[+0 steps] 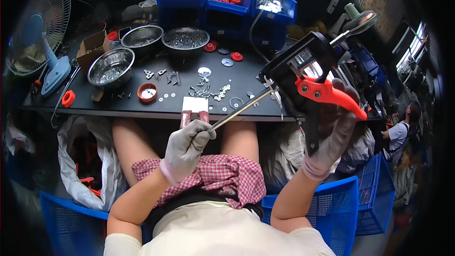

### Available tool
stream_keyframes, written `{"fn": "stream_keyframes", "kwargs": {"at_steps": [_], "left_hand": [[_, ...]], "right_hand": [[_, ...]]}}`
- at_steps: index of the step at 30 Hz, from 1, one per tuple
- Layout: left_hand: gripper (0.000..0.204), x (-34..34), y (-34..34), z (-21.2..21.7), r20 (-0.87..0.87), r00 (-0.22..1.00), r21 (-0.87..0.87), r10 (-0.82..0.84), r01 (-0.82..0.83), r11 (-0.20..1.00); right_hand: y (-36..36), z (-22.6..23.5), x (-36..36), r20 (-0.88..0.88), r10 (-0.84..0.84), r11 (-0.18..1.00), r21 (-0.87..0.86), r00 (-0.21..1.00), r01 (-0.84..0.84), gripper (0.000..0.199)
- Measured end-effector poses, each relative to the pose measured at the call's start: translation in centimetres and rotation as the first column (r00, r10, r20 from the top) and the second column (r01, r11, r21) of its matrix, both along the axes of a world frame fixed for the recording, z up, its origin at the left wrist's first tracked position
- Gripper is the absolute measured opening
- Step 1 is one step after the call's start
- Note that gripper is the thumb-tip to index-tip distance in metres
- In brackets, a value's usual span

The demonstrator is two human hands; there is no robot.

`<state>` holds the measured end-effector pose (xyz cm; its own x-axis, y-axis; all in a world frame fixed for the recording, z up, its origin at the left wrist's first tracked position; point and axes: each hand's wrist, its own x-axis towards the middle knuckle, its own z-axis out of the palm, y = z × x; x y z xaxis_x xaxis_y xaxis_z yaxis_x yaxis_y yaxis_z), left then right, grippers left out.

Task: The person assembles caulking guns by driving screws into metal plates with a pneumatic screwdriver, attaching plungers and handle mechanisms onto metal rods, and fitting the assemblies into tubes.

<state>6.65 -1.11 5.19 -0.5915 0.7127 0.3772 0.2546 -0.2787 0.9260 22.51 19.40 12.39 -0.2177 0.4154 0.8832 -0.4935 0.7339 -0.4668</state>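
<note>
My right hand (pixel 334 130), in a pale glove, grips a caulking gun by its handle end. The caulking gun has a black frame (pixel 289 68) and an orange-red lever (pixel 327 94); it is raised over the table's right front edge. A thin metal rod (pixel 244 108) runs from the gun down to the left. My gloved left hand (pixel 187 149) is closed around the rod's near end, above my lap. Just beyond that hand, a white block with red-brown sides (pixel 195 105) sits at the table edge. My right fingers are partly hidden behind the lever.
Small metal parts (pixel 201 85), washers and springs lie on the black table (pixel 161 99). Behind them stand metal bowls (pixel 111 66) and blue bins (pixel 227 7). A fan (pixel 42 38) is at left, a white sack (pixel 90 161) below. Another person (pixel 400 130) is far right.
</note>
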Motion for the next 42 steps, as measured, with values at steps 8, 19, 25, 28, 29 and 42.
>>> {"fn": "stream_keyframes", "kwargs": {"at_steps": [8, 19, 25, 28, 29, 42], "left_hand": [[0.020, 0.9, 5.6, 9.6, 0.266, 0.934, 0.488, -0.237, 0.082, 0.869], [0.050, -1.1, -2.7, 14.1, -0.604, -0.119, 0.675, 0.788, -0.603, 0.426], [0.072, -7.2, 0.5, 12.4, -0.676, 0.287, 0.333, 0.679, -0.703, 0.628], [0.071, -9.0, 1.8, 11.5, -0.689, 0.577, 0.114, 0.439, -0.511, 0.852], [0.065, -9.4, 2.5, 12.0, -0.642, 0.696, -0.026, 0.320, -0.437, 0.899], [0.047, -21.4, 8.1, 4.2, -0.425, 0.794, -0.297, 0.433, -0.575, 0.763]], "right_hand": [[-9.8, -3.3, -5.7, 0.472, 0.240, 0.970, -0.072, 0.849, -0.234, 0.064], [-7.7, -4.1, -4.9, 0.234, 0.400, 0.896, -0.302, 0.886, -0.325, 0.048], [-7.1, -5.2, -2.7, 0.328, 0.525, 0.804, -0.495, 0.785, -0.330, 0.047], [-5.9, -5.7, -1.7, 0.415, 0.578, 0.762, -0.584, 0.703, -0.282, 0.045], [-5.8, -5.9, -1.5, 0.431, 0.592, 0.747, -0.610, 0.681, -0.263, 0.045], [-1.7, -7.8, 7.5, 0.459, 0.611, 0.487, -0.860, 0.644, 0.150, 0.050]]}}
